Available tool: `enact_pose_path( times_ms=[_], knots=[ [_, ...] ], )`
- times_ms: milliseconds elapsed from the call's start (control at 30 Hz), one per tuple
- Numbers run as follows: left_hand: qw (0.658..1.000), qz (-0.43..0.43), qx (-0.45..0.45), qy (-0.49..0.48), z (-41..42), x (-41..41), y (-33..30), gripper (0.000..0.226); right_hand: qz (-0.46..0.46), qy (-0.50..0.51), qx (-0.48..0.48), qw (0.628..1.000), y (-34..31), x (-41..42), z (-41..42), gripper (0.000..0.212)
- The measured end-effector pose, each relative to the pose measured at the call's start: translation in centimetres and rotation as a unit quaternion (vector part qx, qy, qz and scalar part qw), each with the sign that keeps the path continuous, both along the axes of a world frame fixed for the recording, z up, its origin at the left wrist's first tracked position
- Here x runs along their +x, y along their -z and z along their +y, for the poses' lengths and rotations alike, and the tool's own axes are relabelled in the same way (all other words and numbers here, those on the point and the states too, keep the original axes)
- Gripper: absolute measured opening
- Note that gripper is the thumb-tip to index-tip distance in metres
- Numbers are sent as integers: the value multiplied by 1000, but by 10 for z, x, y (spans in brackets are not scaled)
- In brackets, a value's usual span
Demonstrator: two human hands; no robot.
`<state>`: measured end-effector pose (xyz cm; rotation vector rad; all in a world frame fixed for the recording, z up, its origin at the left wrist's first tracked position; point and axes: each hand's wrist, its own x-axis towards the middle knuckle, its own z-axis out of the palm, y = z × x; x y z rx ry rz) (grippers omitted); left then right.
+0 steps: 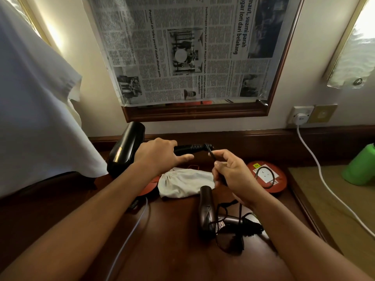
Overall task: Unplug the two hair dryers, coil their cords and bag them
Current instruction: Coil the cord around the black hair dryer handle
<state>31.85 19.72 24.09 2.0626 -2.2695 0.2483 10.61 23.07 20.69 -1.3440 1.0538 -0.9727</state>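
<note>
Dark polished wood desk carries a crumpled grey cloth bag and a brown hair dryer. Above, the left hand grips a glossy black hair dryer; the right hand pinches its thin cord.

this looks like a hotel room or bedroom, at a dressing desk. a dark wooden desk stands against a cream wall, with a wood-framed mirror above it, covered over with newspaper. a wall socket beside the mirror has a white plug in it. two hair dryers and a cloth bag lie within reach.
</note>
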Motion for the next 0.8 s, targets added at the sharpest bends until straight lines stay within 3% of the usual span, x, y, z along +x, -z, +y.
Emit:
enact_pose_path(
  times_ms=[133,300,633,800],
  knots=[
    [1000,-7,-19,11,3,-2,0,77,-12,-12,47,999,10,0,0,17],
    [1000,4,-27,7,7,-2,-1,79,17,-16,88,996,17,2,0,41],
    [999,36,-17,-31,3,-9,-1,72,-23,-8,-45,999,15,18,7,36],
    [998,63,-26,-12,3,-9,-4,78,-47,-52,15,997,32,12,4,31]
  ],
)
